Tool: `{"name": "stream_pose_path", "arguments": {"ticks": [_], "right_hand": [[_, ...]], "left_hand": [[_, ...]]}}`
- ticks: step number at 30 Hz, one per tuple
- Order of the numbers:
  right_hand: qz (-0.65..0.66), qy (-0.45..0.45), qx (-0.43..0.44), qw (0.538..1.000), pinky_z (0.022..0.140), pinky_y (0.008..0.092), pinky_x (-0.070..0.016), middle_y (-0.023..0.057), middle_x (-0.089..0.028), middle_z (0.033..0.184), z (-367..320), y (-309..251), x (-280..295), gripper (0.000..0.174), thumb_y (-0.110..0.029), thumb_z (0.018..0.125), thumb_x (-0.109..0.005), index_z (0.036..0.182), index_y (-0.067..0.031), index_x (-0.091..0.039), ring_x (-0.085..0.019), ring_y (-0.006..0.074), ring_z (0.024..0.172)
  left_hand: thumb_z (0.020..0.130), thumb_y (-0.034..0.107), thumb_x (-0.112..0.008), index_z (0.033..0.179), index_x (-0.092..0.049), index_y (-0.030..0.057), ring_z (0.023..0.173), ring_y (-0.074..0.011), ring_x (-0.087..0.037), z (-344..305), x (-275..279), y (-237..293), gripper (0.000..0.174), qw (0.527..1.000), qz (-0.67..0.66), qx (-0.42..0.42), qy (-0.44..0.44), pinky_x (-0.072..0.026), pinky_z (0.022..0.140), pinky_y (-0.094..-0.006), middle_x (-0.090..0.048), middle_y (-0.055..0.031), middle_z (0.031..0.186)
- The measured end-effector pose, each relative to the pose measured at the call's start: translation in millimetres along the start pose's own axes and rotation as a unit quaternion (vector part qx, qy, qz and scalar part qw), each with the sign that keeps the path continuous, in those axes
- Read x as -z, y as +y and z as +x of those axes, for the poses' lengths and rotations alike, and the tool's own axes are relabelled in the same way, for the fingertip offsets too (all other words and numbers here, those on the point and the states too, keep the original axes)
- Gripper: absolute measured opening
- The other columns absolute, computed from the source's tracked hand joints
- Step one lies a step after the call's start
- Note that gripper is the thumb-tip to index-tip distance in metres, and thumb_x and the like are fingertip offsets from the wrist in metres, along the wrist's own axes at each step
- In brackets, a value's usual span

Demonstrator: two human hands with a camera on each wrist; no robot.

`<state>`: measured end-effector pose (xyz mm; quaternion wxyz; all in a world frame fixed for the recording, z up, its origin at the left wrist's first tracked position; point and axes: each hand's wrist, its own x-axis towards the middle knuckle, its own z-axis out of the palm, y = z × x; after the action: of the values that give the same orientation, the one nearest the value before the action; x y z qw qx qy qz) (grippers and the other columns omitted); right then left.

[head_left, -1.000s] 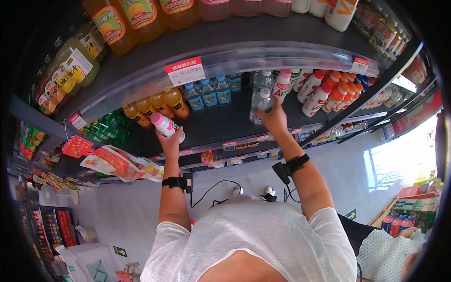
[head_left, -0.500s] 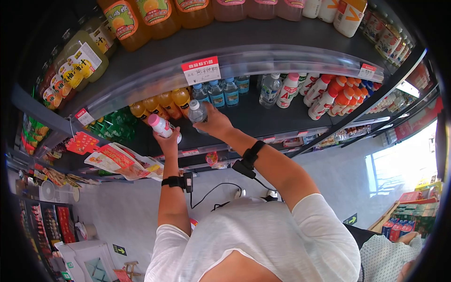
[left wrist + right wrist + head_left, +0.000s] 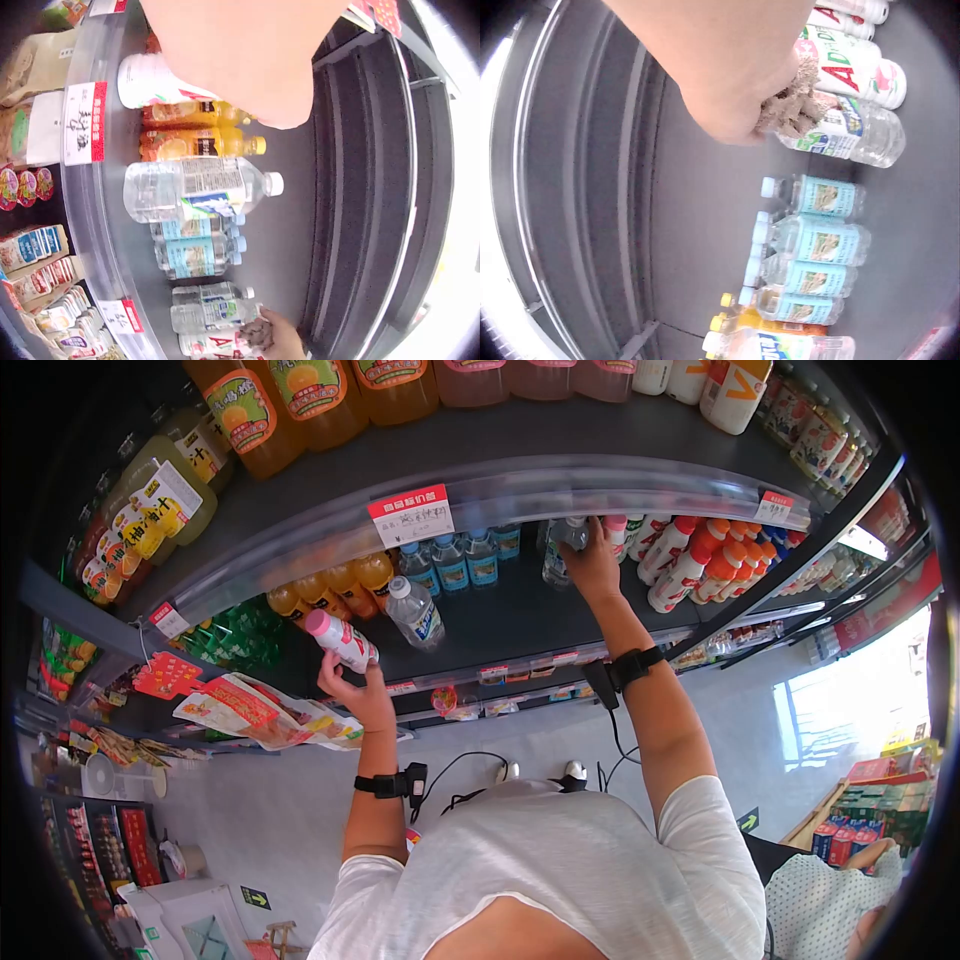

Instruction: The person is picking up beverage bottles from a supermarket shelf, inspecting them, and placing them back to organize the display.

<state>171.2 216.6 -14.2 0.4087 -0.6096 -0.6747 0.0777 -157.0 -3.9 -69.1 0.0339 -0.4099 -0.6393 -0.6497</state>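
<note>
In the head view my left hand is at a white drink bottle with a pink cap, thumb and fingers around its lower part. The left wrist view shows that bottle's white end, the rest hidden by the hand. Just right of it a clear water bottle stands untouched on the shelf. Farther right my right hand grips another clear water bottle near its top. In the right wrist view its label shows below the fingers, against white bottles with red letters.
Small blue-labelled water bottles stand behind, between the hands. Orange juice bottles and green bottles are at the left, orange-capped bottles at the right. The upper shelf's clear front edge overhangs. Printed bags hang at left.
My right hand carried a clear water bottle left, released it beside the pink-capped bottle, then returned right to a second clear bottle. My left hand has turned slightly around its bottle.
</note>
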Motion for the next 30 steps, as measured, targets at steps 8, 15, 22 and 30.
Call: {"name": "stream_pose_path", "arguments": {"ticks": [8,15,22,30], "right_hand": [[-0.069,-0.014,0.012,0.997,0.084,0.0488,-0.0525,0.0241,-0.044,0.132,-1.4,4.8,-15.9,0.078,-0.035,0.074,-0.075,0.137,-0.0052,-0.039,-0.057,0.0433,0.110],[-0.003,-0.086,0.050,0.995,0.079,0.0493,-0.0535,0.0236,-0.048,0.125,-24.3,-14.0,-0.1,0.072,-0.035,0.071,-0.076,0.129,-0.0062,-0.045,-0.061,0.0445,0.101],[0.076,-0.130,0.129,0.980,0.082,0.0479,-0.0537,0.0266,-0.046,0.129,-74.8,-79.3,-37.0,0.073,-0.034,0.069,-0.076,0.130,-0.0048,-0.047,-0.060,0.0455,0.103],[0.146,-0.216,0.107,0.959,0.081,0.0463,-0.0544,0.0225,-0.048,0.124,-90.1,-136.8,-63.4,0.074,-0.033,0.069,-0.076,0.131,-0.0048,-0.046,-0.063,0.0418,0.100]], "left_hand": [[0.078,0.000,-0.066,0.121,-0.054,0.0048,0.105,-0.0245,-0.057,-25.0,-84.1,58.5,0.045,0.963,-0.109,-0.041,-0.245,-0.0462,0.090,-0.0351,-0.057,-0.0122,0.113],[0.086,0.007,-0.067,0.136,-0.046,0.0062,0.126,-0.0247,-0.050,-61.2,-144.5,41.7,0.054,0.903,-0.163,0.090,-0.387,-0.0440,0.098,-0.0372,-0.052,-0.0134,0.133],[0.083,0.012,-0.067,0.141,-0.038,-0.0008,0.130,-0.0359,-0.045,-54.3,-132.9,-2.5,0.066,0.944,-0.045,0.042,-0.325,-0.0363,0.107,-0.0400,-0.047,-0.0219,0.139],[0.083,0.013,-0.068,0.139,-0.037,-0.0053,0.127,-0.0398,-0.046,-28.3,-98.9,-12.3,0.066,0.951,-0.062,0.066,-0.295,-0.0361,0.105,-0.0416,-0.047,-0.0266,0.135]]}}
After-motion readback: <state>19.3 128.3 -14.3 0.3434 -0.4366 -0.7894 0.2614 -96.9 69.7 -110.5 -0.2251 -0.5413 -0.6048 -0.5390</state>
